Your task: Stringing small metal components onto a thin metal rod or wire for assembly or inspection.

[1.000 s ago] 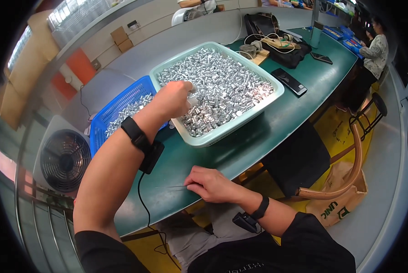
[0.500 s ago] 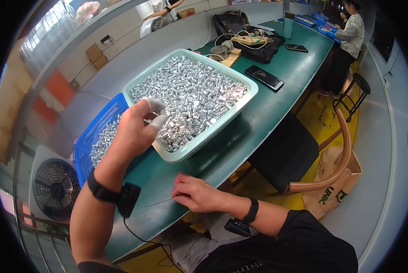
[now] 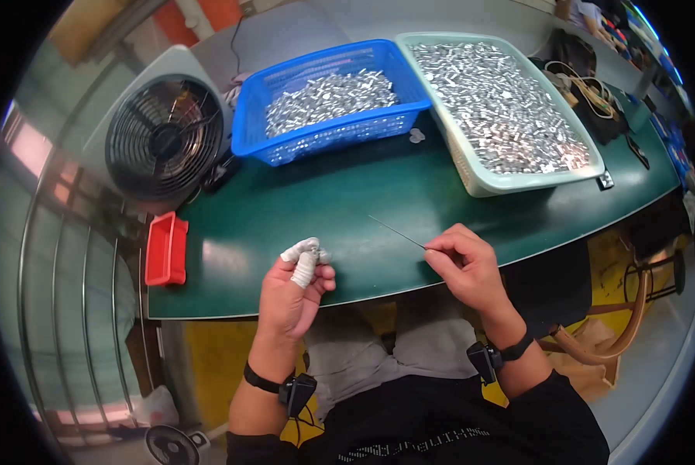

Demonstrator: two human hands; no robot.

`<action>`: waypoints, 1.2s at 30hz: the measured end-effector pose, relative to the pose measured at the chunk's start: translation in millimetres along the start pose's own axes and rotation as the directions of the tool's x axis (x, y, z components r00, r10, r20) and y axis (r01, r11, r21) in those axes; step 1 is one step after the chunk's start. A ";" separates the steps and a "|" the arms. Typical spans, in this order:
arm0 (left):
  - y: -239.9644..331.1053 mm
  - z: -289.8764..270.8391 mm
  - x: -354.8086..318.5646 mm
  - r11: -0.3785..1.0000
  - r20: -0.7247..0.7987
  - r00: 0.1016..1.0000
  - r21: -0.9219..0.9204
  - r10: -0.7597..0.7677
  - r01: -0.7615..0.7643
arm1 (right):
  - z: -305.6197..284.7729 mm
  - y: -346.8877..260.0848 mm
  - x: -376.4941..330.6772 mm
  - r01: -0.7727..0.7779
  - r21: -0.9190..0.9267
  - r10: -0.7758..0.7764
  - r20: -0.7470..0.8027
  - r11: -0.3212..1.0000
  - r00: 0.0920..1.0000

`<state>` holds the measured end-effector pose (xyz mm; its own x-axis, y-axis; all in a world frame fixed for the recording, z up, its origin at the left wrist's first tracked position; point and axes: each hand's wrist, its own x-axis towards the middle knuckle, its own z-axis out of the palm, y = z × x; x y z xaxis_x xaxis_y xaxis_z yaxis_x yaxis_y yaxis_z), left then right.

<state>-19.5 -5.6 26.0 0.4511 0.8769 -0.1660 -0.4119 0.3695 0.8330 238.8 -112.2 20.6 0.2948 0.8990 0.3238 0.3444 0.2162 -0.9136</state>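
Small silver part [image 3: 321, 253] pinched in taped fingertips of left hand [image 3: 292, 291], above green table [image 3: 347, 194] edge. Thin wire [image 3: 395, 232] gripped by right hand [image 3: 465, 265], tip pointed left. Step judged: threading; alignment of part onto wire tip needed. Blue basket [image 3: 248, 124], pale tray [image 3: 510, 182] behind.

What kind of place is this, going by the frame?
Probably a small workshop or factory assembly bench. A green table carries a blue basket and a pale green tray, both heaped with small silvery metal parts, beside a fan. The right hand pinches a thin wire.
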 end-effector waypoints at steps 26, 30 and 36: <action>-21.3 -15.6 -2.2 0.968 0.068 0.996 -0.248 0.055 -0.036 | 53.7 -36.3 -21.0 -0.233 0.226 0.176 0.245 0.946 0.953; -19.8 -14.8 -3.1 0.987 0.090 0.994 -0.150 0.063 -0.049 | 49.4 -40.4 -18.9 -0.235 0.188 0.182 0.259 0.954 0.948; -8.0 -12.9 -8.4 0.998 0.249 0.968 -0.043 -0.036 0.048 | 44.6 -43.3 -15.0 -0.325 0.254 0.224 0.358 0.911 0.906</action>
<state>-30.2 -12.0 13.9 0.6483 0.7591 -0.0590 -0.4236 0.4240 0.8005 179.7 -118.1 44.3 0.0247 0.9997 0.0011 -0.0082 0.0013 -1.0000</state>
